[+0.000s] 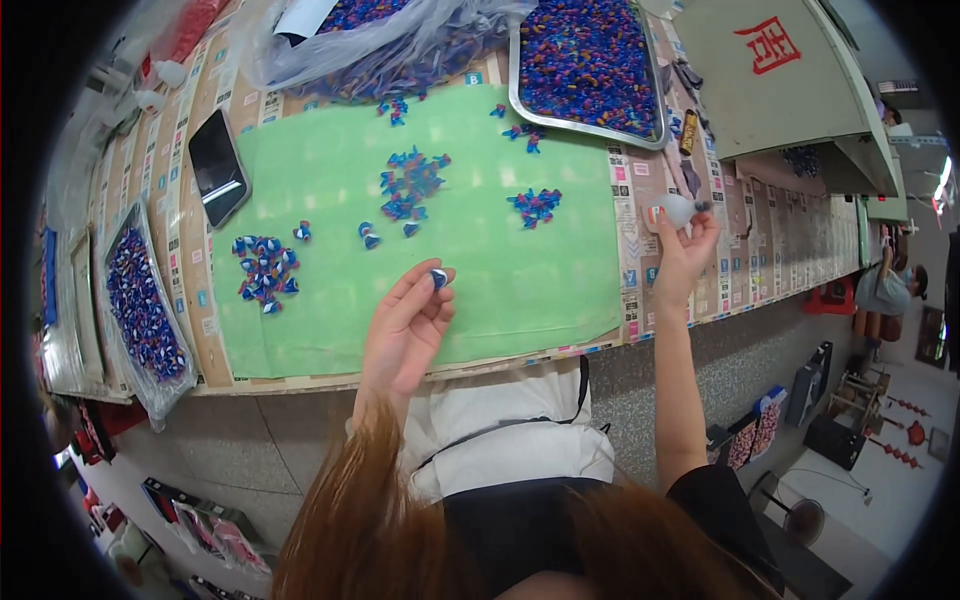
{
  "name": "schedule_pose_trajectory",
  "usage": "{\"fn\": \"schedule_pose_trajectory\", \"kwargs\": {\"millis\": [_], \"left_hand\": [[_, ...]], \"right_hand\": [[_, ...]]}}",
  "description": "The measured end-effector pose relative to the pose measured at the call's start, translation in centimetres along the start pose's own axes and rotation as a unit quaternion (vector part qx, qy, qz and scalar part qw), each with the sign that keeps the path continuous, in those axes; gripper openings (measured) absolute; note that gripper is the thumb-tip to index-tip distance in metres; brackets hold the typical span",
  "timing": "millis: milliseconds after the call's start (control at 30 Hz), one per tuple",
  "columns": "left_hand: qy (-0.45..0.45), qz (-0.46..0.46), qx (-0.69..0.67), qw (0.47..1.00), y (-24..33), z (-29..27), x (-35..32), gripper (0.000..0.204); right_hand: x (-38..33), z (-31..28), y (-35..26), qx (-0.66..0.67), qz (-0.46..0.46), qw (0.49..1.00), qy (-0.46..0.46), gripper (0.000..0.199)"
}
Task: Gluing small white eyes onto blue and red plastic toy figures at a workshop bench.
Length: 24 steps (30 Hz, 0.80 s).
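My left hand pinches a small blue-and-white plastic piece between thumb and fingertips, over the front of the green cloth. Off the cloth's right edge, my right hand grips a small white squeeze bottle, which lies sideways in the fingers. A pile of blue, red and white pieces sits at the cloth's left. Loose blue-and-red pieces are scattered in the middle, and a smaller cluster lies to the right. Two more pieces are close beyond my left hand.
A metal tray full of blue and red pieces stands at the back, beside a clear plastic bag. A phone lies at the left, near another filled tray. A grey-green cabinet borders the right. One person is far right.
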<state>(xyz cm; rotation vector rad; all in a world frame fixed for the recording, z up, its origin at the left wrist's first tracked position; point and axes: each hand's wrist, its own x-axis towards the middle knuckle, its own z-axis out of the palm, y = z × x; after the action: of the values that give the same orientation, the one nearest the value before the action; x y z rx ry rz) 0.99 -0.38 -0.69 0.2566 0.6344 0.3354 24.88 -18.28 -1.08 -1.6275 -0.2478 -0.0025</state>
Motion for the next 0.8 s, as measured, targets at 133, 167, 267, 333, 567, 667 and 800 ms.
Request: {"fn": "schedule_pose_trajectory", "kwargs": {"millis": [133, 167, 267, 333, 567, 667, 800], "left_hand": [[0.005, 0.006, 0.002, 1.000, 0.3, 0.0, -0.1, 0.024], [0.005, 0.008, 0.003, 1.000, 0.3, 0.0, -0.2, 0.024], [0.025, 0.001, -0.003, 1.000, 0.4, 0.1, -0.4, 0.022], [0.016, -0.007, -0.004, 1.000, 0.3, 0.3, -0.2, 0.022], [0.012, -0.006, -0.010, 1.000, 0.2, 0.5, -0.4, 0.022], [0.012, -0.006, -0.014, 1.000, 0.2, 0.4, -0.4, 0.023], [0.015, -0.006, 0.029, 0.999, -0.2, 0.8, 0.0, 0.023]], "right_hand": [[-1.4, 0.4, 0.3, -0.130, -0.113, 0.983, 0.069, 0.039], [-1.8, 0.6, 0.2, -0.267, -0.216, 0.932, 0.120, 0.034], [-3.0, 1.7, -1.7, -0.212, -0.171, 0.957, -0.097, 0.020], [-2.7, 4.0, -2.5, -0.213, -0.111, 0.952, -0.187, 0.011], [-1.1, 6.8, -0.1, -0.299, -0.284, 0.870, -0.270, 0.013], [-2.9, 6.8, -1.5, -0.120, -0.086, 0.952, -0.269, 0.011], [-5.6, 7.1, -3.3, 0.000, 0.144, 0.939, -0.311, 0.011]]}}
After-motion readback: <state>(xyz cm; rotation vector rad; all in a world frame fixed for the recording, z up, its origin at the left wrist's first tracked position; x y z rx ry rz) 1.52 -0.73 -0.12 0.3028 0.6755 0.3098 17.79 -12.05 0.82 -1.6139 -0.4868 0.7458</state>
